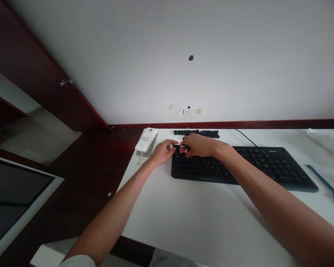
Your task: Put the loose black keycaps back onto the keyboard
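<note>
Nearest cam: white shirt cuff point(76, 261) on bare L forearm point(108, 222), R forearm point(284, 211) coming in from lower right, both above matte white desk point(200, 230). L hand point(161, 152) half-curled, fingertips point(173, 147) at top-left corner of black plastic keyboard point(239, 167); can't tell if it grips anything. R hand point(199, 145) just beside it, over same corner, fingers closed in pinch on small black keycap point(184, 147), though item is almost hidden & hard to make out. Rest of keyboard extends right of grip. Just beyond grip: row of loose black keycaps point(196, 134) on desk. Left of L hand, near: white rounded plastic power bank point(146, 139) w/ short white cable point(140, 160). Thin black wire point(246, 137) runs behind keyboard, beyond R hand. Far right of grip: blue strip point(324, 181), type unclear. Well beyond grip: white wall sockets point(192, 111) above dark red wooden skirting point(225, 124).
</note>
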Action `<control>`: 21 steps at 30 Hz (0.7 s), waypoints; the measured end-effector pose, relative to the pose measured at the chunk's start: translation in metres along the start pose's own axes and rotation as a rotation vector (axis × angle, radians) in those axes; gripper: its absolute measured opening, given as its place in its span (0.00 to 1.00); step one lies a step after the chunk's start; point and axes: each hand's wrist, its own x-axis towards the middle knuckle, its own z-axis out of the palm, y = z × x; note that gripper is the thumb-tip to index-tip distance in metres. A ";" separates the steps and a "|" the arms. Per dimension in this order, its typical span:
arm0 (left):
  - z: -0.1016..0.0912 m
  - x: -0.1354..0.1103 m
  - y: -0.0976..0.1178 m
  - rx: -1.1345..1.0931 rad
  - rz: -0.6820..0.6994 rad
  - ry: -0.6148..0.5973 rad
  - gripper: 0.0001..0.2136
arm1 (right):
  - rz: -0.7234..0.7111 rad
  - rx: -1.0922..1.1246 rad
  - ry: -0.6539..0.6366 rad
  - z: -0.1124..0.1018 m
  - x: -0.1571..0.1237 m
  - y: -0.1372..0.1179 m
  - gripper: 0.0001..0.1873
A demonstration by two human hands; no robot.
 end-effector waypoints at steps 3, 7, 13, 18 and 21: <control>-0.001 0.000 0.003 -0.003 -0.003 -0.010 0.14 | 0.015 -0.006 0.006 0.004 0.003 -0.001 0.12; -0.002 0.000 0.004 -0.001 -0.009 -0.015 0.14 | 0.009 0.003 0.004 0.006 0.005 -0.002 0.11; -0.001 0.000 0.004 -0.001 0.000 -0.004 0.14 | 0.041 -0.031 -0.009 0.007 0.005 -0.007 0.09; -0.001 0.000 0.004 0.007 -0.010 -0.001 0.14 | 0.097 -0.046 -0.012 0.006 0.004 -0.012 0.10; 0.000 0.000 0.003 0.005 -0.007 0.005 0.13 | 0.092 -0.047 -0.006 0.007 0.004 -0.011 0.10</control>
